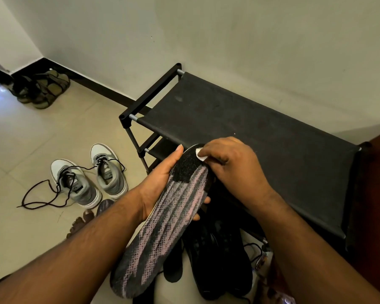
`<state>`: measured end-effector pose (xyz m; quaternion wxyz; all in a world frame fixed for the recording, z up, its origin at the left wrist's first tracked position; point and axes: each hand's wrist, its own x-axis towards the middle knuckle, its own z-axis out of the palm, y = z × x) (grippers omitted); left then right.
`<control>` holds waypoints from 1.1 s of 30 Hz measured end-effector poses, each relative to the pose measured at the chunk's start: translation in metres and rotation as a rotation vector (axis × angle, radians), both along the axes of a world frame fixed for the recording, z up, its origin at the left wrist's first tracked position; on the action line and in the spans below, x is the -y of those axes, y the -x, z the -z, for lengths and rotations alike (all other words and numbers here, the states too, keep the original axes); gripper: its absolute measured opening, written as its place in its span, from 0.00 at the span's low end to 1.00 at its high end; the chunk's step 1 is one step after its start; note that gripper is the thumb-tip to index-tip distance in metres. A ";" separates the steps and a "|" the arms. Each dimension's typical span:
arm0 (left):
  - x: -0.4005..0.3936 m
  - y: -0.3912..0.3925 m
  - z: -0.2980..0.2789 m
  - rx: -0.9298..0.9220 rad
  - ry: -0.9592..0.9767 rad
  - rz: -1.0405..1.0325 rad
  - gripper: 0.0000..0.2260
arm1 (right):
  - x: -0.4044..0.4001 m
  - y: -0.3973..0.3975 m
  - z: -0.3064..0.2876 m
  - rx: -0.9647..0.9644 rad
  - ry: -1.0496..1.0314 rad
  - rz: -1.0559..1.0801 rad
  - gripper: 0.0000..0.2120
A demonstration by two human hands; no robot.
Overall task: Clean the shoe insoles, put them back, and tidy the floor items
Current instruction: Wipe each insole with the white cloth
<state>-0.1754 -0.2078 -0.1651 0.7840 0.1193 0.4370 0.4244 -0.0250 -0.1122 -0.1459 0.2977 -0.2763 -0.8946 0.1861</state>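
A long shoe insole (162,218) with a black and pink pattern is held up by the left hand (162,183). The hand lies under it, with the thumb along one edge and the fingertips curled round the other edge. A small white wipe (201,155) is pinched by the right hand (230,163) and pressed onto the black top end of the insole. Behind both hands, a black shoe rack (250,128) is set against the wall. Below the hands, a pair of black shoes (219,255) is seen on the floor, and a dark insole (173,266) lies just beside them. To the left of the left hand, a pair of grey and white sneakers (90,174) is placed on the tiles, with their laces loose. Far off in the corner, brown sandals (44,88) are left.
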 end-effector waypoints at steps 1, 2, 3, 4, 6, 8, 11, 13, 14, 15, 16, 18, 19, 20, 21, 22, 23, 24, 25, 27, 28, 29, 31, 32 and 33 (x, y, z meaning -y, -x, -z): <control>0.001 0.001 0.000 0.006 -0.001 -0.003 0.36 | 0.001 0.001 0.000 0.022 -0.008 -0.001 0.08; 0.001 0.002 0.000 0.015 -0.001 -0.005 0.36 | 0.001 0.002 0.000 0.033 0.002 0.008 0.08; 0.002 0.003 0.000 0.021 0.000 -0.012 0.36 | 0.001 0.002 -0.002 0.038 0.025 0.019 0.08; 0.002 0.004 0.000 0.024 0.001 -0.021 0.36 | 0.001 0.002 -0.003 0.045 0.049 0.028 0.08; 0.002 0.006 -0.001 0.016 -0.003 -0.048 0.35 | 0.003 0.003 -0.005 0.071 0.087 0.029 0.07; 0.001 0.008 0.000 0.000 -0.006 -0.082 0.34 | 0.007 0.005 -0.007 0.110 0.137 0.019 0.07; 0.001 0.011 0.001 -0.002 -0.017 -0.121 0.34 | 0.012 0.009 -0.011 0.188 0.233 -0.003 0.07; 0.001 0.011 0.002 -0.002 -0.022 -0.153 0.34 | 0.013 0.008 -0.013 0.237 0.419 -0.059 0.07; 0.001 0.011 0.002 -0.009 -0.022 -0.172 0.34 | 0.013 0.006 -0.016 0.231 0.550 -0.099 0.07; 0.001 0.010 0.002 -0.013 -0.025 -0.190 0.33 | 0.014 0.005 -0.018 0.186 0.677 -0.121 0.07; 0.000 0.010 0.002 -0.011 -0.032 -0.202 0.33 | 0.013 0.003 -0.020 0.100 0.761 -0.101 0.07; 0.000 0.009 0.002 0.010 -0.044 -0.199 0.33 | 0.007 0.001 -0.020 -0.101 0.723 0.049 0.07; -0.001 0.008 0.002 0.021 -0.048 -0.190 0.34 | 0.004 0.000 -0.019 -0.156 0.621 0.127 0.07; -0.001 0.007 0.001 0.026 -0.050 -0.177 0.34 | 0.002 0.001 -0.017 -0.180 0.529 0.178 0.07; 0.000 0.006 0.001 0.027 -0.050 -0.165 0.34 | 0.002 0.003 -0.016 -0.189 0.470 0.200 0.07; -0.001 0.004 0.002 0.028 -0.046 -0.153 0.35 | 0.004 0.004 -0.014 -0.187 0.446 0.203 0.07; 0.000 0.003 0.002 0.032 -0.042 -0.142 0.35 | 0.008 0.006 -0.011 -0.171 0.440 0.198 0.07; 0.000 0.001 0.002 0.036 -0.039 -0.136 0.34 | 0.012 0.008 -0.010 -0.147 0.447 0.188 0.07; 0.000 0.001 0.002 0.039 -0.038 -0.134 0.34 | 0.016 0.010 -0.008 -0.120 0.461 0.177 0.07; 0.000 0.003 0.003 0.035 -0.042 -0.140 0.33 | 0.021 0.013 -0.006 -0.091 0.488 0.147 0.07; 0.000 0.004 0.002 0.029 -0.048 -0.143 0.33 | 0.023 0.015 -0.006 -0.086 0.497 0.131 0.06; 0.000 0.006 0.001 0.023 -0.055 -0.147 0.32 | 0.024 0.016 -0.006 -0.082 0.510 0.111 0.07; 0.001 0.008 -0.002 0.018 -0.057 -0.153 0.30 | 0.025 0.017 -0.008 -0.055 0.524 0.050 0.06; 0.001 0.009 -0.002 0.021 -0.055 -0.153 0.30 | 0.026 0.018 -0.010 -0.018 0.518 0.005 0.06; 0.002 0.010 -0.002 0.025 -0.053 -0.151 0.29 | 0.026 0.017 -0.014 0.038 0.510 -0.047 0.06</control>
